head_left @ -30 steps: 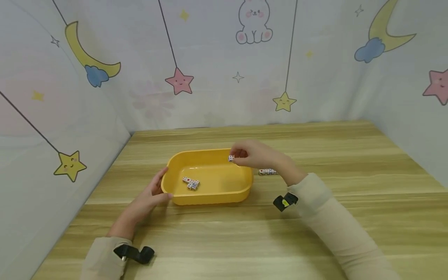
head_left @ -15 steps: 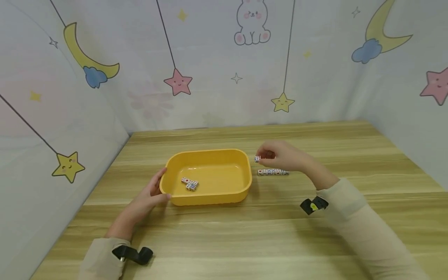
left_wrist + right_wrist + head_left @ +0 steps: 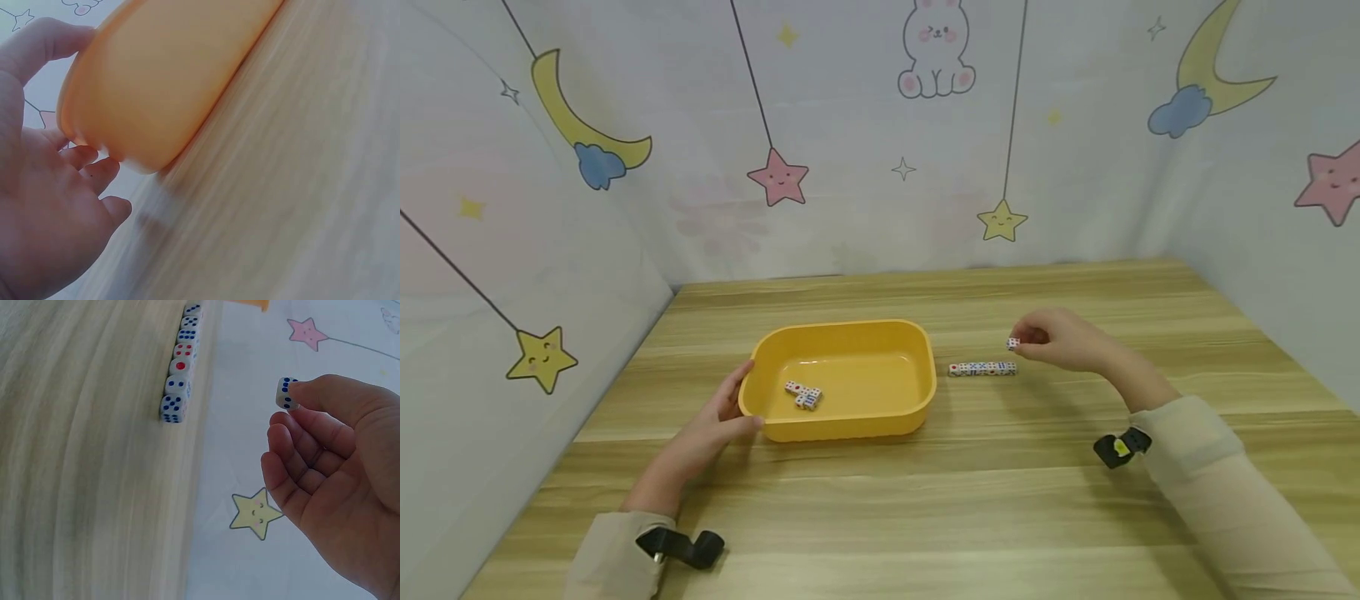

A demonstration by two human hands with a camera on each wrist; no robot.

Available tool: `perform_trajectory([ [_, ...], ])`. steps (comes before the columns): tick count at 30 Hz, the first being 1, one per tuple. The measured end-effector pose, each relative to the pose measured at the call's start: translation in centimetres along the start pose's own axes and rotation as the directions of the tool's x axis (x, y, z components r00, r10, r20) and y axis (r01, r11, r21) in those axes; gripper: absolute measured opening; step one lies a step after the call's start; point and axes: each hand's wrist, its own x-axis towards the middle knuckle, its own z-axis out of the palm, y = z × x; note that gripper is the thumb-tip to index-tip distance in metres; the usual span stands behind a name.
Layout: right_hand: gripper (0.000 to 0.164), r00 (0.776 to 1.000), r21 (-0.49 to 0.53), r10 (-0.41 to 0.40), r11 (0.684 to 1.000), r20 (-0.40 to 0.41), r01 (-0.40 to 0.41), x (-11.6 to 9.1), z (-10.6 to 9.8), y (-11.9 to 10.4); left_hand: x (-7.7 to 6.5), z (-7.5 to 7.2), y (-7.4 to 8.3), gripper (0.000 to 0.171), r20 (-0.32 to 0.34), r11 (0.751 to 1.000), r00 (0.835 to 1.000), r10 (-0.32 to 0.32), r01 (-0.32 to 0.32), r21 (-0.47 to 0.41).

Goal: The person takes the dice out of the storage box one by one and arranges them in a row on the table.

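Right hand (image 3: 1060, 337): thumb and index finger pinch a single white die (image 3: 1013, 344); the other fingers curl toward the palm behind it. The die sits at the fingertips, off the wooden table (image 3: 880, 517), part of it covered by the thumb. Blue pips show on its exposed sides in the right wrist view. It is apart from the row of dice (image 3: 982, 369); in the head view it appears at the row's right end, though whether directly above or slightly behind cannot be told.

Row of dice: rests on the table, straight, running left to right, neighbours touching or nearly so. The right wrist view shows seven. Markings legible there: one die with four red pips, next to it one with a single large red pip, then one with two blue pips; other visible faces carry blue pips.

Left hand (image 3: 709, 432): grips the left end of the yellow tray (image 3: 846, 429), thumb at the near rim, fingers round the outer wall.

Tray: upright on the table, just left of the row. Contents: a small cluster of dice (image 3: 812, 398) on the floor, toward the near left corner; exact count unclear. One shows a red pip, others blue.

Backdrop (image 3: 850, 117): white cloth printed with stars, moons, clouds and a winking rabbit (image 3: 936, 50).
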Motion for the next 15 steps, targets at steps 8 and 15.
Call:
perform_trajectory([
  [8,0.015,0.998,0.028,0.051,0.998,0.030,-0.052,-0.1,0.9,2.1,-0.1,-0.1,0.0,0.084,0.018,1.000,1.000,0.009,-0.009,-0.004],
  [15,0.014,0.993,0.031,0.098,0.995,0.061,-0.100,-0.2,1.5,3.0,-0.1,0.0,0.1,0.083,0.010,1.000,1.000,0.008,-0.008,-0.007],
])
